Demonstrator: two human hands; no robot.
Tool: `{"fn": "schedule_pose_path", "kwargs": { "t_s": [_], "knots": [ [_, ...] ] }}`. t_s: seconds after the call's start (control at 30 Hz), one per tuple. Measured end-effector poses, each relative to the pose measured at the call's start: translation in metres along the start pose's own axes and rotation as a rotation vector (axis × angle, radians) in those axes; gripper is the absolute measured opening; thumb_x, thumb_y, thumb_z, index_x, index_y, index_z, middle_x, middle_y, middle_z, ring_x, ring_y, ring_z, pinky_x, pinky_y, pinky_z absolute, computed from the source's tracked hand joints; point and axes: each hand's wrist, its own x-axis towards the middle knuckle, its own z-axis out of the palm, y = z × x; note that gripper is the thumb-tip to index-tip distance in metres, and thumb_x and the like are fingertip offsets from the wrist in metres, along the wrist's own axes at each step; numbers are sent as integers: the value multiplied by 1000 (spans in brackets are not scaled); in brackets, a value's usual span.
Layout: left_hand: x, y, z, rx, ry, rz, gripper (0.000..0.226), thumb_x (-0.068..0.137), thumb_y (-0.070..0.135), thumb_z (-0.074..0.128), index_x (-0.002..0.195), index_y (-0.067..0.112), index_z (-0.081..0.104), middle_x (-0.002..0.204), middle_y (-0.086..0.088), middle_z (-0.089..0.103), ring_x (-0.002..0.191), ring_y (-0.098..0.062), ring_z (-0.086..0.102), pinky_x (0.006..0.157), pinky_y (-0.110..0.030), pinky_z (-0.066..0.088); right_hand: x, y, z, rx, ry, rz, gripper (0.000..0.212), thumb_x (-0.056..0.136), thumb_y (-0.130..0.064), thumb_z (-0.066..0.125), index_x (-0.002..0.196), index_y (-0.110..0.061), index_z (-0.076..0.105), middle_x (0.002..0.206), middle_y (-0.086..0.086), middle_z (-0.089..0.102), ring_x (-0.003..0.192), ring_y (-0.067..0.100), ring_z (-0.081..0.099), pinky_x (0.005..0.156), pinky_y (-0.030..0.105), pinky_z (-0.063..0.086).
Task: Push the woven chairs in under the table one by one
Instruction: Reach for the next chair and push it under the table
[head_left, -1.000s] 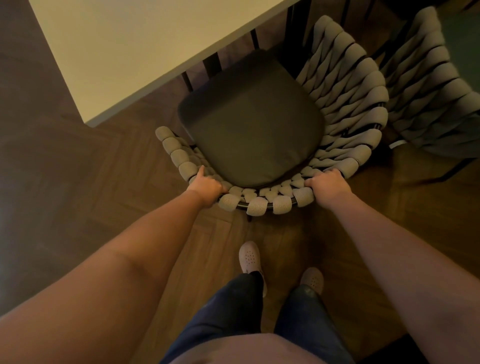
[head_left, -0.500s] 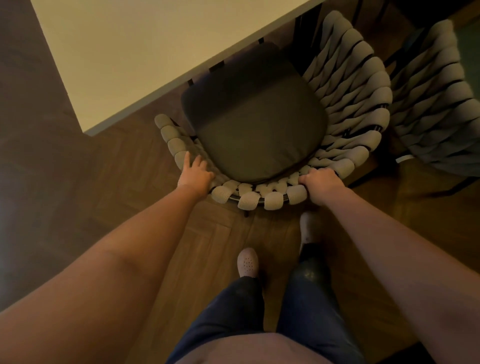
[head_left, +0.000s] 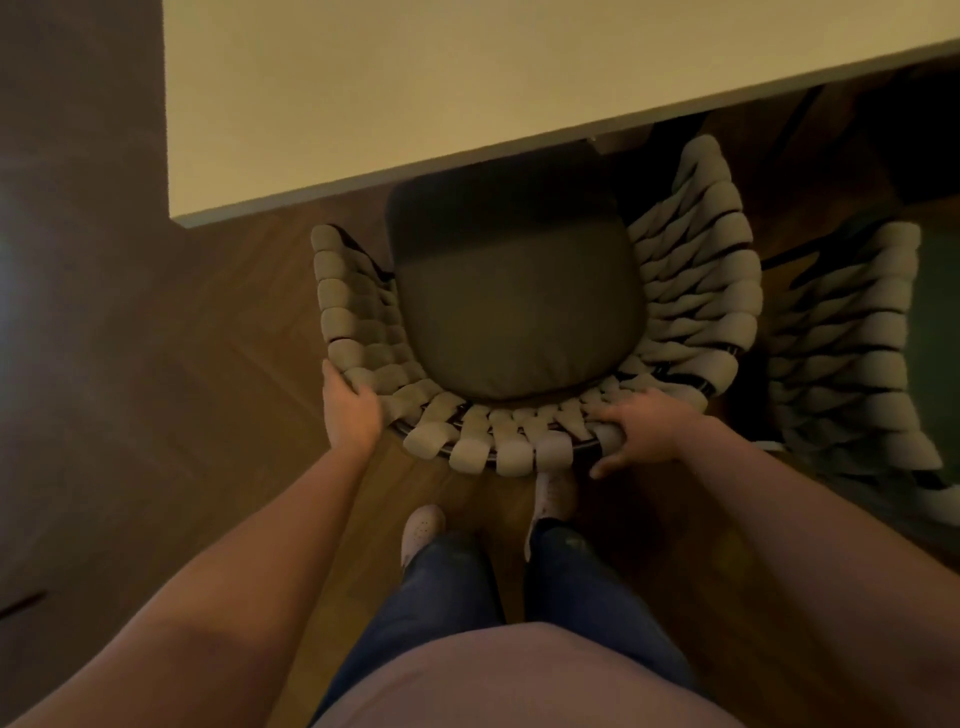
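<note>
Now the woven chair (head_left: 691, 291) is carried further in than a second ago. More of its seat cushion (head_left: 519, 312) is tucked beneath the edge of the table (head_left: 415, 104), so the push is judged well under way, though most of the seat is not yet covered. The left hand (head_left: 350, 410) is laid flat, fingers straight, against the outer left curve of the backrest. The right hand (head_left: 649, 431) is spread over the rear rim — loosened from its earlier clench, thumb hanging below. The chair is kept directly ahead, between both hands. A second woven chair (head_left: 841, 353) is left waiting just beside it, to the right.
</note>
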Motion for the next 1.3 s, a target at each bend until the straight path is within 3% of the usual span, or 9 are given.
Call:
{"fn": "schedule_pose_path", "kwargs": {
  "t_s": [0.07,0.13,0.37,0.9,1.03,1.3],
  "knots": [
    [-12,7,14,-97,-17,-175,80,99,40,48,155,13,-2,151,-15,36,136,-35,38,110,-44,33,1,8,5,-108,12,-20,71,83,-57,63,145,-35,36,138,-2,51,124,20,48,105,37,36],
    [-15,12,23,-43,-52,-242,94,94,35,58,154,13,-11,143,-19,44,128,-38,46,104,-44,38,3,8,7,-174,49,-39,56,90,-39,59,142,-33,40,132,-1,55,118,19,53,100,35,41],
    [4,32,23,29,-62,-257,92,95,24,58,154,14,-12,143,-20,44,126,-38,47,103,-45,41,14,12,-2,-201,121,-18,46,92,-27,57,136,-31,47,120,-2,61,110,19,58,93,34,45],
    [28,64,27,62,-100,-277,94,96,24,58,153,15,-16,143,-18,43,118,-36,54,91,-41,47,30,29,-31,-227,118,-8,54,93,-29,56,144,-35,38,126,-1,59,112,20,56,92,36,43],
    [29,64,29,58,-107,-281,95,96,25,59,152,16,-17,146,-19,40,120,-38,52,95,-43,46,31,30,-30,-219,113,1,53,93,-29,56,143,-37,39,128,-2,58,115,20,55,98,39,42],
    [27,57,24,28,-150,-245,101,93,33,62,152,20,-19,146,-17,41,108,-35,58,82,-40,53,31,28,-26,-185,102,45,57,90,-28,61,142,-39,40,127,-3,59,116,20,55,104,42,40]
  ]
}}
